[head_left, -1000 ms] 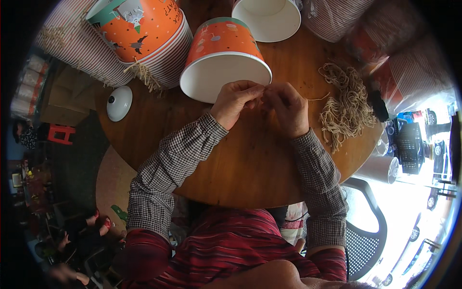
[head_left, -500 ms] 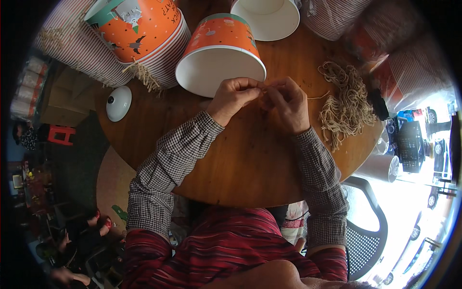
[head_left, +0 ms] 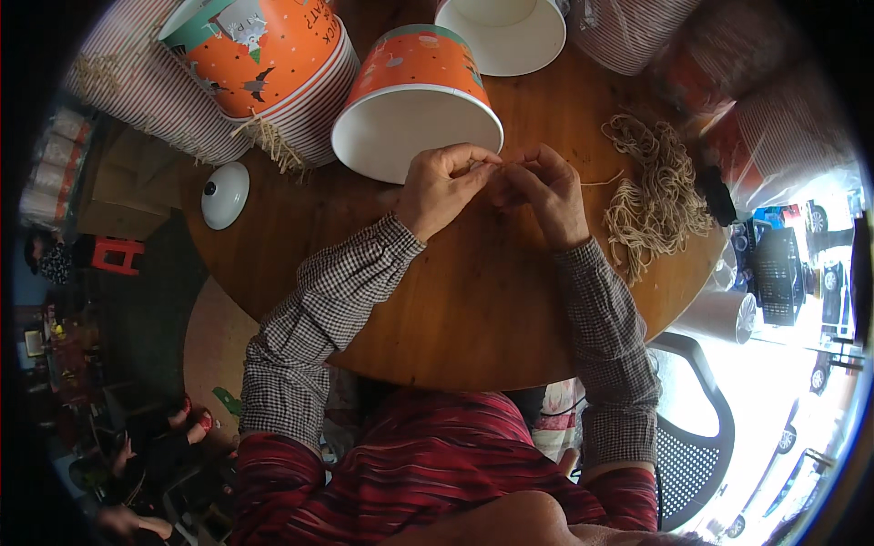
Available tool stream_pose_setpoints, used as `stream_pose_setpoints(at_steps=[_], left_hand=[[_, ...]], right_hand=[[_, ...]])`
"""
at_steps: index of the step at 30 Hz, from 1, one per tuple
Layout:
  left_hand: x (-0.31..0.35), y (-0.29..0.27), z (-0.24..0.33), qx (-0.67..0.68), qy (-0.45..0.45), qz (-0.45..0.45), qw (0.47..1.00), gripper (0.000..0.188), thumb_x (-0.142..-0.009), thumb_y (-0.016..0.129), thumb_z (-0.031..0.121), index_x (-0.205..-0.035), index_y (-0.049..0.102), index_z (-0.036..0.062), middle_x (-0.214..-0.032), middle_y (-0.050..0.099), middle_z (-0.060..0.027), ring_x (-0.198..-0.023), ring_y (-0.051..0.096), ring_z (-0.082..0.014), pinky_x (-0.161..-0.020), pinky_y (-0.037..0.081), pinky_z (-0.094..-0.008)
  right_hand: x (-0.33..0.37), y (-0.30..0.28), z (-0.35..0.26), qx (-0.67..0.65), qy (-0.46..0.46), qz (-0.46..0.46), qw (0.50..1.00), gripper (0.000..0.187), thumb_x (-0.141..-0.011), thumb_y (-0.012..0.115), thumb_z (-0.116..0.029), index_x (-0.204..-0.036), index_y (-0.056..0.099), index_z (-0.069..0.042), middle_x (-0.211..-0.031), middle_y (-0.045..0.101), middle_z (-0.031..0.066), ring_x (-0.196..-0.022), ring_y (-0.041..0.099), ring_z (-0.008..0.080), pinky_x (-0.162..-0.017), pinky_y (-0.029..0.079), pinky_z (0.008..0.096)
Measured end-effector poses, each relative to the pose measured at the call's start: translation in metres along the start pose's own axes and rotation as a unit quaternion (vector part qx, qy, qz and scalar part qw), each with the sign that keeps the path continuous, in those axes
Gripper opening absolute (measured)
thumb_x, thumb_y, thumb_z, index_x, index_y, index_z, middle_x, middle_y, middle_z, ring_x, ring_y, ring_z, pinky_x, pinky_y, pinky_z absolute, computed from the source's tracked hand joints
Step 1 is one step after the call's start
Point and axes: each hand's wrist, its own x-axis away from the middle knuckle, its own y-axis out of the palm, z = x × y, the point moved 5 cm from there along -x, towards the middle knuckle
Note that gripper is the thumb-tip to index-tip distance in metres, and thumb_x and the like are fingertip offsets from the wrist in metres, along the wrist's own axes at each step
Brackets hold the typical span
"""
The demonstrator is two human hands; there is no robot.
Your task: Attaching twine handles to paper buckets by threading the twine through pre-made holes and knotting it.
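My left hand and my right hand meet over the round wooden table, fingertips pinched together on a thin tan string that trails off to the right. Just beyond my hands lies an orange paper bucket on its side, its white inside facing me. A loose pile of tan strings lies to the right of my right hand.
A stack of orange and striped paper buckets lies at the far left. Another white-lined bucket stands at the far edge. A small white lid sits on the table's left. A black mesh chair is at lower right.
My hands have stayed together at the string, working it with small finger movements. The orange bucket on its side has shifted slightly beside my left hand.
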Motion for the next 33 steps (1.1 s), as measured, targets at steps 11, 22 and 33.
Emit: stream_pose_setpoints(at_steps=[11, 22, 33], left_hand=[[-0.001, -0.006, 0.016, -0.172, 0.125, 0.02, 0.977, 0.009, -0.081, 0.065, 0.009, -0.089, 0.07, 0.008, -0.08, 0.068, -0.0086, -0.074, 0.066, -0.0246, -0.065, 0.052, -0.0334], [0.004, 0.001, 0.011, -0.215, 0.125, -0.033, 0.968, 0.02, -0.084, 0.059, 0.008, -0.101, 0.069, 0.0093, -0.08, 0.066, -0.0134, -0.072, 0.065, -0.03, -0.062, 0.051, -0.0378], [0.011, -0.005, 0.017, -0.221, 0.144, -0.006, 0.965, 0.01, -0.082, 0.065, 0.012, -0.087, 0.063, 0.0045, -0.076, 0.064, -0.0107, -0.063, 0.062, -0.0283, -0.057, 0.049, -0.038]], right_hand=[[-0.001, -0.005, 0.001, 0.016, 0.003, 0.015, 1.0, 0.006, -0.089, 0.056, -0.006, -0.091, 0.056, 0.0, -0.078, 0.065, 0.0075, -0.064, 0.062, 0.0116, -0.057, 0.051, 0.0241], [-0.005, -0.011, 0.001, 0.05, -0.015, 0.031, 0.998, 0.007, -0.089, 0.056, -0.006, -0.09, 0.056, 0.001, -0.078, 0.065, 0.0065, -0.065, 0.061, 0.0103, -0.057, 0.051, 0.0239], [-0.005, -0.012, 0.003, 0.084, 0.006, 0.018, 0.996, 0.013, -0.089, 0.058, -0.011, -0.097, 0.055, -0.001, -0.079, 0.064, 0.0074, -0.062, 0.063, 0.014, -0.056, 0.053, 0.0248]])
